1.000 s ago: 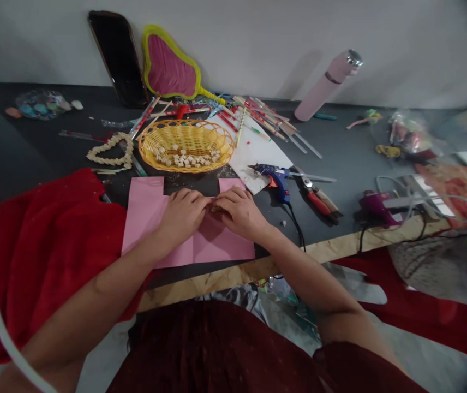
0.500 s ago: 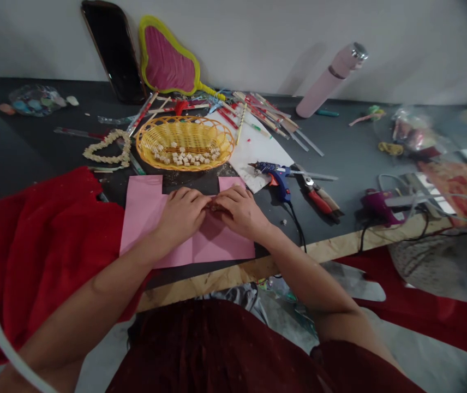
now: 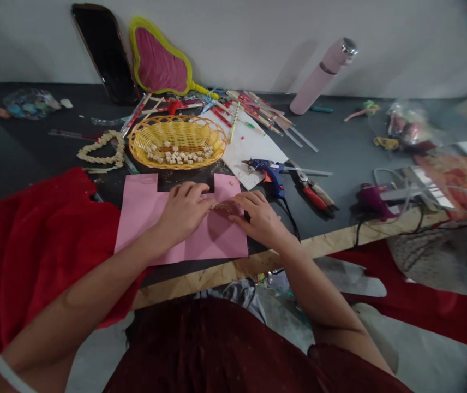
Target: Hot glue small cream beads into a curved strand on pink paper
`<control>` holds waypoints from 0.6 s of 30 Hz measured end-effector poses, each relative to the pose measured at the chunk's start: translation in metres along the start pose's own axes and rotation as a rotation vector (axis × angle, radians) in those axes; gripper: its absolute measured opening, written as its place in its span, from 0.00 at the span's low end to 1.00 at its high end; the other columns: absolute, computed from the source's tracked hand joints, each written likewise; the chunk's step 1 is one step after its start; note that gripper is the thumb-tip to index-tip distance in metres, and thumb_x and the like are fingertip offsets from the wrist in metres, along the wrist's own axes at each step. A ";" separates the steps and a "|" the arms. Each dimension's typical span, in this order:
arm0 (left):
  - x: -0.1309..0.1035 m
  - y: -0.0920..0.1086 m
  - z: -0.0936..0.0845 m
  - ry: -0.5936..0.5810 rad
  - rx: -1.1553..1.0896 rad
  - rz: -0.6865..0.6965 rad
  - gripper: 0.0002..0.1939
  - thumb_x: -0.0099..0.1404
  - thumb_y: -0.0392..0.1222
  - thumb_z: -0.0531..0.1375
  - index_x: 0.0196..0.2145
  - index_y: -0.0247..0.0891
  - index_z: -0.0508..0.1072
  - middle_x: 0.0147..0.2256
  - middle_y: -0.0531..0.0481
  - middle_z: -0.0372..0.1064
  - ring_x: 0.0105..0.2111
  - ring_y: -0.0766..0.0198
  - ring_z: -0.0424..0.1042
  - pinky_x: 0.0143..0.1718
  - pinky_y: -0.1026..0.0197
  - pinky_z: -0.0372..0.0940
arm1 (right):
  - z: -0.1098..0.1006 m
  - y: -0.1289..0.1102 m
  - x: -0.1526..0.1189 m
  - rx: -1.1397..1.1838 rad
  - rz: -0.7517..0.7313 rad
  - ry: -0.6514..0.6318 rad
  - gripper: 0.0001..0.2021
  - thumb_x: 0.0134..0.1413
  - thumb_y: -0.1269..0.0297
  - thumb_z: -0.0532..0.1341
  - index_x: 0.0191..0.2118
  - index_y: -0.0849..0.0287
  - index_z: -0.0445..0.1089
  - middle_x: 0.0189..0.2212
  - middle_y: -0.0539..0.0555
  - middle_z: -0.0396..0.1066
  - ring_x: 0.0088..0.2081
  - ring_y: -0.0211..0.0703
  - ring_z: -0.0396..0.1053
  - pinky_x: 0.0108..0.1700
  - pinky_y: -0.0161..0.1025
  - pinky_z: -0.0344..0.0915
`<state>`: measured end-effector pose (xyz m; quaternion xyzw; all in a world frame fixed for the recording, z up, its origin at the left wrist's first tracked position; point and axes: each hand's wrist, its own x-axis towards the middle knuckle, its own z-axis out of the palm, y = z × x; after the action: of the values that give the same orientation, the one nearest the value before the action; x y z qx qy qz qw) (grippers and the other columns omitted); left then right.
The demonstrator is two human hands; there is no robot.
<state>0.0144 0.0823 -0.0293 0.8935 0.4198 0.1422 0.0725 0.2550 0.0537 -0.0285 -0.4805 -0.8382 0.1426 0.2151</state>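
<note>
A pink sheet of paper, notched along its far edge and creased down the middle, lies flat on the dark table. Over its middle my left hand has thumb and fingers closed on one end of a thin, tan, bumpy piece, too small to make out well. My right hand holds the other end with its fingertips, its thumb lower and a little apart. Just beyond the paper stands a yellow woven basket with several small pale cubes inside. Left of it lies a heart-shaped outline of pale pieces.
Right of the paper are a blue glue gun with its cord and red-handled pliers. Sticks, a pink bottle and a phone are toward the wall. Red cloth covers the left front.
My right hand has shifted right and opened away from the left, so the tan piece between them shows more. The view has moved slightly.
</note>
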 end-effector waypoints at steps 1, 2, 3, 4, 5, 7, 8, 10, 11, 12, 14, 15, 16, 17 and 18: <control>0.001 0.001 -0.001 -0.006 0.007 -0.004 0.13 0.74 0.41 0.57 0.47 0.45 0.81 0.56 0.41 0.70 0.54 0.46 0.64 0.53 0.42 0.63 | 0.000 0.000 0.000 0.002 0.003 -0.004 0.16 0.65 0.60 0.62 0.56 0.56 0.73 0.50 0.61 0.75 0.51 0.56 0.70 0.56 0.56 0.67; 0.002 0.001 -0.001 -0.009 0.013 -0.010 0.13 0.73 0.41 0.57 0.47 0.45 0.81 0.56 0.41 0.70 0.54 0.46 0.64 0.52 0.42 0.63 | -0.001 0.000 -0.001 0.005 0.004 -0.009 0.16 0.65 0.60 0.62 0.56 0.56 0.73 0.50 0.61 0.75 0.52 0.56 0.70 0.56 0.56 0.68; 0.003 0.002 -0.002 -0.010 0.019 -0.016 0.12 0.73 0.41 0.57 0.47 0.45 0.81 0.55 0.41 0.70 0.54 0.46 0.65 0.52 0.43 0.63 | -0.001 0.000 -0.001 0.007 0.003 -0.013 0.16 0.65 0.60 0.62 0.56 0.56 0.73 0.51 0.61 0.75 0.52 0.56 0.70 0.56 0.55 0.68; 0.003 0.002 -0.002 -0.010 0.025 -0.019 0.12 0.73 0.41 0.58 0.47 0.45 0.81 0.55 0.42 0.71 0.54 0.46 0.65 0.51 0.43 0.64 | -0.002 0.000 -0.001 0.008 0.000 -0.016 0.16 0.65 0.61 0.62 0.56 0.57 0.73 0.51 0.61 0.75 0.52 0.56 0.69 0.56 0.55 0.67; 0.003 0.002 -0.003 -0.008 0.030 -0.021 0.12 0.73 0.42 0.58 0.47 0.45 0.81 0.55 0.42 0.71 0.54 0.46 0.65 0.51 0.43 0.64 | -0.002 0.001 -0.002 0.007 -0.003 -0.021 0.16 0.65 0.62 0.63 0.56 0.57 0.73 0.52 0.61 0.74 0.52 0.56 0.69 0.57 0.55 0.67; 0.003 0.001 -0.002 -0.002 0.036 -0.021 0.11 0.72 0.42 0.59 0.47 0.45 0.81 0.55 0.43 0.71 0.54 0.46 0.65 0.51 0.44 0.64 | -0.004 0.002 -0.003 -0.002 -0.004 -0.037 0.17 0.64 0.63 0.63 0.57 0.57 0.73 0.53 0.62 0.74 0.53 0.57 0.68 0.57 0.56 0.67; 0.003 0.000 -0.002 -0.002 0.036 -0.020 0.11 0.72 0.41 0.59 0.47 0.45 0.81 0.55 0.43 0.72 0.54 0.46 0.65 0.51 0.44 0.64 | -0.005 0.003 -0.003 -0.008 -0.003 -0.052 0.17 0.64 0.63 0.63 0.57 0.57 0.73 0.53 0.62 0.74 0.53 0.57 0.68 0.56 0.57 0.67; 0.002 -0.002 0.000 -0.004 0.032 -0.022 0.10 0.72 0.41 0.60 0.45 0.44 0.81 0.55 0.43 0.72 0.55 0.46 0.65 0.51 0.43 0.64 | -0.006 0.004 -0.003 -0.018 0.000 -0.090 0.18 0.64 0.63 0.63 0.57 0.56 0.72 0.54 0.62 0.73 0.54 0.58 0.67 0.56 0.57 0.68; 0.002 -0.002 0.002 -0.004 0.027 -0.024 0.10 0.71 0.40 0.60 0.45 0.44 0.82 0.55 0.43 0.72 0.55 0.46 0.65 0.51 0.43 0.64 | -0.006 0.005 -0.002 -0.021 0.002 -0.106 0.18 0.64 0.63 0.63 0.58 0.56 0.72 0.54 0.62 0.73 0.54 0.58 0.67 0.56 0.57 0.67; 0.002 -0.003 0.003 -0.003 0.021 -0.024 0.10 0.71 0.40 0.60 0.44 0.44 0.82 0.55 0.44 0.72 0.55 0.46 0.64 0.51 0.43 0.64 | -0.005 0.005 -0.001 -0.021 0.005 -0.116 0.18 0.64 0.63 0.63 0.58 0.56 0.72 0.54 0.62 0.74 0.54 0.58 0.67 0.56 0.57 0.67; 0.002 -0.004 0.006 0.005 0.008 -0.023 0.10 0.72 0.40 0.60 0.44 0.45 0.82 0.56 0.44 0.72 0.55 0.46 0.64 0.51 0.44 0.64 | -0.003 0.007 0.000 -0.016 0.012 -0.125 0.18 0.64 0.63 0.64 0.58 0.57 0.72 0.53 0.61 0.74 0.54 0.57 0.68 0.56 0.56 0.66; 0.002 -0.005 0.006 0.011 0.003 -0.022 0.10 0.72 0.40 0.60 0.44 0.45 0.82 0.55 0.44 0.72 0.55 0.47 0.64 0.52 0.44 0.64 | -0.001 0.007 0.000 -0.012 0.015 -0.126 0.17 0.64 0.63 0.64 0.57 0.57 0.73 0.53 0.60 0.75 0.54 0.57 0.68 0.56 0.55 0.66; 0.002 -0.005 0.007 0.017 -0.002 -0.020 0.10 0.72 0.41 0.60 0.44 0.44 0.82 0.55 0.44 0.72 0.55 0.47 0.64 0.52 0.44 0.64 | 0.000 0.008 0.001 -0.008 0.018 -0.126 0.17 0.64 0.63 0.64 0.57 0.57 0.73 0.52 0.60 0.75 0.53 0.56 0.68 0.56 0.55 0.66; 0.002 -0.006 0.008 0.023 -0.007 -0.019 0.10 0.72 0.41 0.60 0.44 0.44 0.82 0.55 0.44 0.72 0.55 0.47 0.64 0.52 0.44 0.64 | 0.001 0.008 0.001 -0.004 0.020 -0.126 0.17 0.64 0.63 0.64 0.57 0.57 0.73 0.52 0.60 0.76 0.53 0.55 0.69 0.56 0.54 0.66; 0.002 -0.006 0.008 0.028 -0.011 -0.019 0.10 0.72 0.42 0.60 0.44 0.44 0.82 0.55 0.44 0.72 0.55 0.47 0.64 0.52 0.44 0.64 | 0.001 0.008 0.001 0.000 0.020 -0.124 0.16 0.64 0.63 0.64 0.56 0.57 0.73 0.51 0.60 0.76 0.52 0.55 0.69 0.55 0.54 0.66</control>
<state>0.0137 0.0878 -0.0381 0.8869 0.4286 0.1563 0.0730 0.2604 0.0586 -0.0333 -0.4789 -0.8451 0.1744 0.1613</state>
